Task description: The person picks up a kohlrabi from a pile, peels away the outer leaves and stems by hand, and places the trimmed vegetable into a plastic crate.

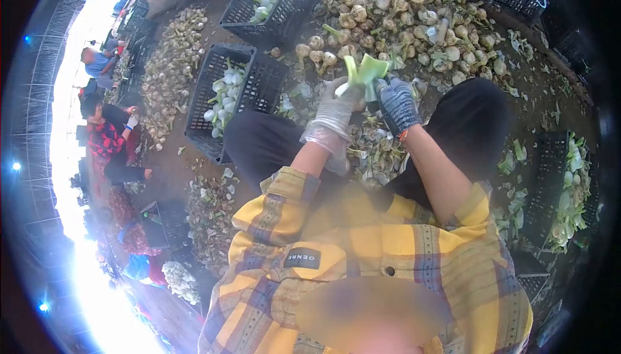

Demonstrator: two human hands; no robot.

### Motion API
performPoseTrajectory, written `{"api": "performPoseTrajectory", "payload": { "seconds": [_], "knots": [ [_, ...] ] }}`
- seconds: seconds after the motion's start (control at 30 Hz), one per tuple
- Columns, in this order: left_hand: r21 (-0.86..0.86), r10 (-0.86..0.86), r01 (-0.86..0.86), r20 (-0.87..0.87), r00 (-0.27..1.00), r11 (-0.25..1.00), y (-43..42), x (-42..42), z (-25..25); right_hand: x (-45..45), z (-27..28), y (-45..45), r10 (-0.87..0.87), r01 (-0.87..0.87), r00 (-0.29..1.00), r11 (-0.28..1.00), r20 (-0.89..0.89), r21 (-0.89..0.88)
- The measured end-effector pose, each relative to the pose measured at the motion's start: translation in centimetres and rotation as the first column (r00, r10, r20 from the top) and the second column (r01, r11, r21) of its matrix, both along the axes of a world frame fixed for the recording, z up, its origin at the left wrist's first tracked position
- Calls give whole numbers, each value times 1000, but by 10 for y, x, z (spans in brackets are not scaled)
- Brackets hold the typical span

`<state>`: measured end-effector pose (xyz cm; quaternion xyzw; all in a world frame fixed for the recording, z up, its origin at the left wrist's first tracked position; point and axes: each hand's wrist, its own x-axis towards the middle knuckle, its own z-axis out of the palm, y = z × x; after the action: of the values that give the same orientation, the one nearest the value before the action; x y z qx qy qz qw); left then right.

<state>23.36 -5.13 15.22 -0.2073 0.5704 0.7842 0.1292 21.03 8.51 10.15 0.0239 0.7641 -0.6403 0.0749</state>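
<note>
My left hand (337, 98), in a clear plastic glove over a pale one, is closed at the base of a split pale-green stalk (366, 71). Any bulb at its lower end is hidden by the fingers. From the other side my right hand (396, 102), in a grey striped knit glove, closes on the wide leafy part of the same stalk. Both hands are close together between my knees, above loose peelings (378, 153). Just beyond them spreads a heap of unpeeled, garlic-like bulbs (414, 14) with brownish skins.
At my left knee a black crate (264, 85) holds white peeled bulbs (226, 95); another crate (239, 11) stands behind it. Cut green leaves (569, 192) fill a crate at right. Farther left, a co-worker in red plaid (107, 137) sits by a long bulb pile (171, 69).
</note>
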Motion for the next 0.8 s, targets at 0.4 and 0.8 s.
{"api": "performPoseTrajectory", "payload": {
  "seconds": [0.4,0.8],
  "knots": [
    [-7,-68,71,178,982,997,3,-4,33,12,34,-9,-87,87,989,996,-122,-7],
    [180,242,-312,327,913,933,-7,-20,14,-1,14,7,-22,489,869,181,494,-853]
  ]
}}
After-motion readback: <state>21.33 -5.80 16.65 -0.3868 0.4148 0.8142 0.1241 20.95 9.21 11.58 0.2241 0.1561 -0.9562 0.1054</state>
